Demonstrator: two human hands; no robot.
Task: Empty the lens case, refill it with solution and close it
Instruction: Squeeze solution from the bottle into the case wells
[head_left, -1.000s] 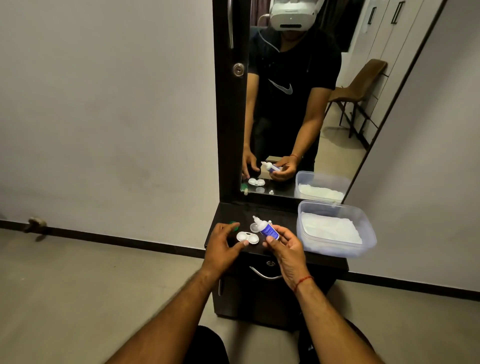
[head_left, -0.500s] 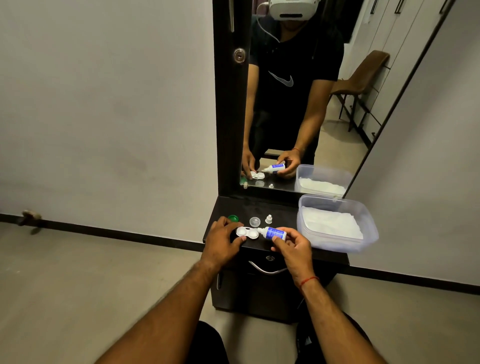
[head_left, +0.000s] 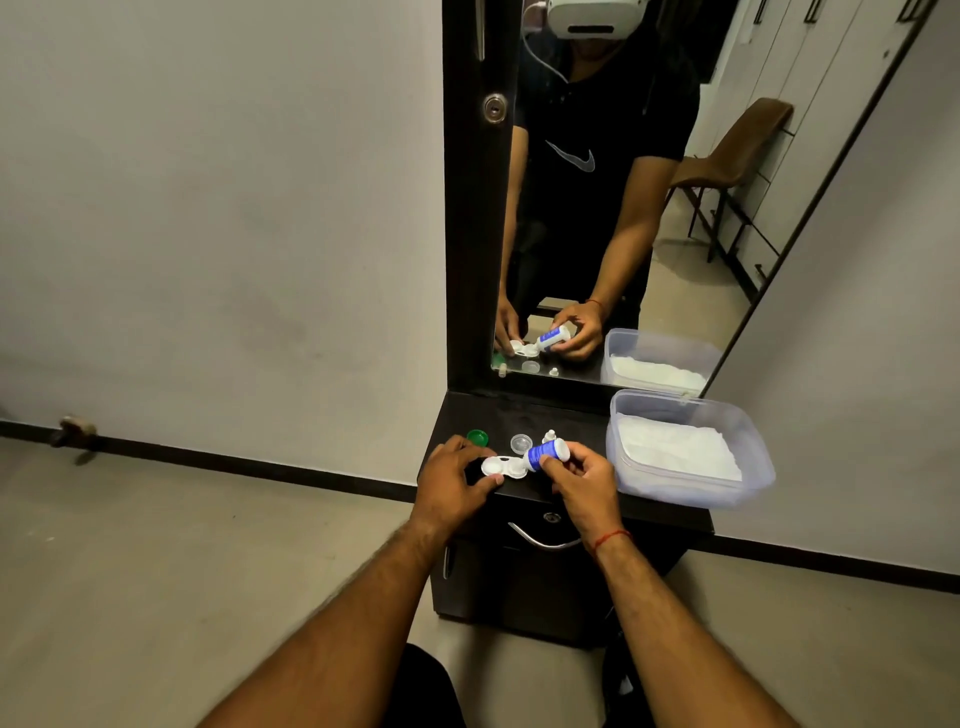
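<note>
On the dresser top (head_left: 561, 415), near its front edge and left of middle, the right hand (head_left: 582, 483) grips the solution bottle (head_left: 545, 451) by its base. A hard squeeze or a drifting nozzle could well send solution onto the dark surface instead of into a well. If the left hand (head_left: 457, 483), which pinches the left end of the lens case (head_left: 501, 466), slackens its hold, the light case might skid or tip. The bottle's long axis runs roughly along the front edge, with its nozzle pointing left and slightly down at the case's right well, and the flat case lies lengthwise along that same edge.
</note>
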